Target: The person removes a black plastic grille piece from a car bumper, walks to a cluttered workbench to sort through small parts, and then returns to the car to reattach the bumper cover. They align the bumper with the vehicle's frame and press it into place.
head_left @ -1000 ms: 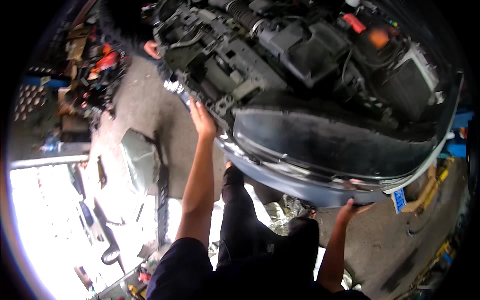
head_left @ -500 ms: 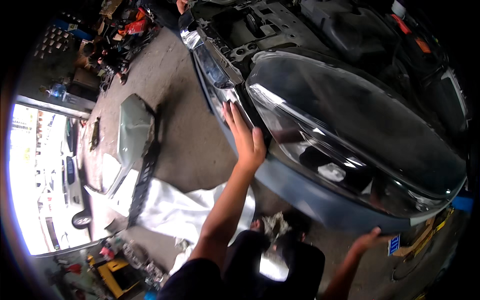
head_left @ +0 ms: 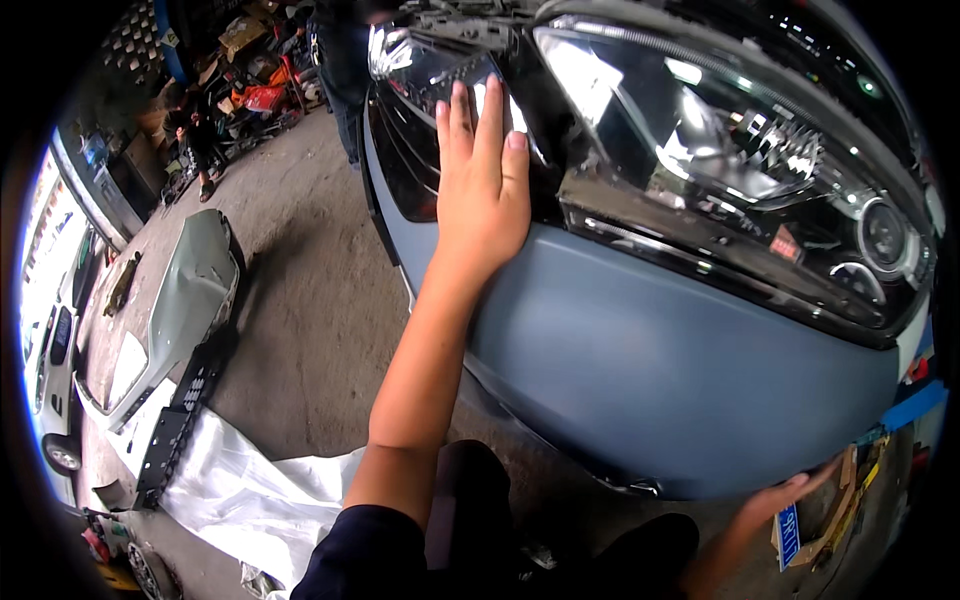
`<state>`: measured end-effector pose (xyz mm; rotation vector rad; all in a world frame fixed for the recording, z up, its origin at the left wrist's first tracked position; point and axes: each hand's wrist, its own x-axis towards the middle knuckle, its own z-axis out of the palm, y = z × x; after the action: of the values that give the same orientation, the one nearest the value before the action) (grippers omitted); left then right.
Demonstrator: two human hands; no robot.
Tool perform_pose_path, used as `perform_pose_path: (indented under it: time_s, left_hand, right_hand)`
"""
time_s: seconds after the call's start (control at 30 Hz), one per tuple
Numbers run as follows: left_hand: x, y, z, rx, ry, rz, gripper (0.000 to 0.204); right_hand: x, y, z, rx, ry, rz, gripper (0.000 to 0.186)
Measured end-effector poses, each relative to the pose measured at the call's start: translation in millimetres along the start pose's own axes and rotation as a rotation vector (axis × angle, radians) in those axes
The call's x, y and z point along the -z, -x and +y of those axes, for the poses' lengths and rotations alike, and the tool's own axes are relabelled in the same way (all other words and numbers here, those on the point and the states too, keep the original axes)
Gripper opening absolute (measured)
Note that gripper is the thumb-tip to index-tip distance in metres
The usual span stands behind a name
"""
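A blue-grey front bumper [head_left: 640, 350] spans the front of a car, under a clear headlight [head_left: 720, 140]. Flat against the dark glossy grille area [head_left: 410, 130] at the bumper's upper edge lies my left hand [head_left: 483, 190], fingers stretched out and pointing away from me. At the lower right corner, my right hand [head_left: 785, 497] holds the bumper's underside edge, with part of its fingers hidden or in shadow. A blue plate [head_left: 788, 535] shows just below that hand.
A detached pale green-grey body panel [head_left: 190, 280] lies on the floor to the left, beside a black perforated strip [head_left: 180, 430] and white sheeting [head_left: 250, 490]. A person [head_left: 340, 80] stands at the far side of the car; another person [head_left: 190, 130] is farther back, near piled parts.
My view has tilted, so the bumper face and headlight front show more fully. My left hand remains on the car's front, and my right hand stays at the bumper's lower corner.
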<state>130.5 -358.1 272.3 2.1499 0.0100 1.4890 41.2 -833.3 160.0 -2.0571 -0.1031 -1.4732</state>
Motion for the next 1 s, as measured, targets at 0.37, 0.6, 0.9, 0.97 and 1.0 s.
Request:
perform_pose_path:
  time_s: [0.37, 0.6, 0.9, 0.97, 1.0]
  left_hand:
    - [-3, -7, 6, 0.053, -0.017, -0.043, 0.054]
    - [-5, -8, 6, 0.051, -0.015, -0.057, 0.055]
    - [-2, -7, 7, 0.03, -0.054, -0.051, 0.052]
    - [-3, -7, 8, 0.046, -0.037, -0.054, 0.052]
    - [-3, -8, 7, 0.05, -0.031, -0.052, 0.052]
  right_hand:
    - [-30, 125, -70, -0.249, -0.2, -0.002, 0.086]
    - [-66, 118, -108, -0.217, 0.016, 0.225, 0.081]
    - [-78, 69, -167, 0.017, 0.403, 0.195, 0.07]
    - [-77, 63, -171, -0.007, 0.476, 0.149, 0.072]
    - [-77, 61, -172, -0.002, 0.472, 0.148, 0.072]
